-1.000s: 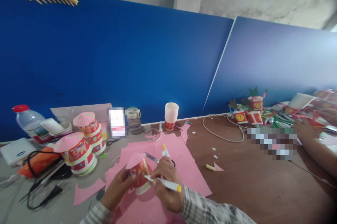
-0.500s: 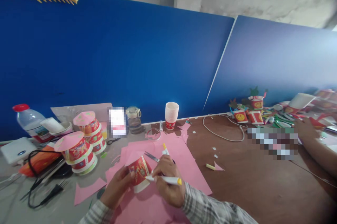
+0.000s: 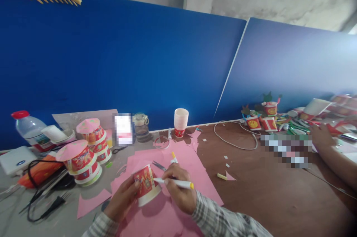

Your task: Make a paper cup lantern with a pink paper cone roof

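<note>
My left hand (image 3: 122, 198) is wrapped round a red printed paper cup (image 3: 146, 185), held upside down and tilted, with a pink paper top on it. Pinched in my right hand (image 3: 178, 188) is a white marker with a yellow end (image 3: 174, 182), its tip touching the cup's side. Both hands hover over sheets of pink paper (image 3: 192, 162) on the table. Small scissors (image 3: 160, 165) and a second yellow-tipped marker (image 3: 174, 156) lie on the pink paper just beyond my right hand.
At left stand finished red cups with pink roofs (image 3: 80, 159), a water bottle (image 3: 29, 129), black cables (image 3: 41, 196) and a white box. A stack of paper cups (image 3: 180, 121) and a jar (image 3: 141, 127) sit by the blue partition. Another person's hand (image 3: 323, 136) works among cups at right.
I have tilted the cup further so its white rim faces down toward me. The marker has lifted slightly and its tip stays against the cup's side.
</note>
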`<action>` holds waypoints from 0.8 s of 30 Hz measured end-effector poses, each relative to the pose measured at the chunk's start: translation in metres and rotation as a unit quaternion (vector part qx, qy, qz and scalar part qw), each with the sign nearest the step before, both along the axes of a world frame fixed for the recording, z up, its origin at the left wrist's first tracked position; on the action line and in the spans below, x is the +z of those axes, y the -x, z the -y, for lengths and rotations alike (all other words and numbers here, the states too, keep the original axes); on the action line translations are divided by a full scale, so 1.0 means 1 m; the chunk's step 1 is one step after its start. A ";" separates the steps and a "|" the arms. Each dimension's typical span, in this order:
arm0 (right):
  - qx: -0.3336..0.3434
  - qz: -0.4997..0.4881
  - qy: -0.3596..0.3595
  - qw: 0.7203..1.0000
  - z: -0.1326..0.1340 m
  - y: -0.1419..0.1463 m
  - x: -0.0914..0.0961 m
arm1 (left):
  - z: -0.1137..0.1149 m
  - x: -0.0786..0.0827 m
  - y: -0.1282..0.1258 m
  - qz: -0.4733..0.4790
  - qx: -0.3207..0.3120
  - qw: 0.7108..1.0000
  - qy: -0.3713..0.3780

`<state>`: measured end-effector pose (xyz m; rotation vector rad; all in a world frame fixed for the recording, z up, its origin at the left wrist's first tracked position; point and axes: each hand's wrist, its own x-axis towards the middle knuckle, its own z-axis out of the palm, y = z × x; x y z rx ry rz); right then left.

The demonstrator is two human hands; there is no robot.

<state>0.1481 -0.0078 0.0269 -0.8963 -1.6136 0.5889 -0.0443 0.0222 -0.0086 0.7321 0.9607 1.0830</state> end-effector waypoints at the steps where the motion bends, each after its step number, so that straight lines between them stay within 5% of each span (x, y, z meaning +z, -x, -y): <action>1: 0.010 0.001 -0.001 1.000 0.001 0.000 0.001 | 0.000 0.000 0.000 0.000 0.001 1.000 0.000; 24: 0.017 -0.012 0.035 0.999 0.000 -0.001 0.002 | -0.003 -0.012 0.006 -0.034 0.063 0.997 0.038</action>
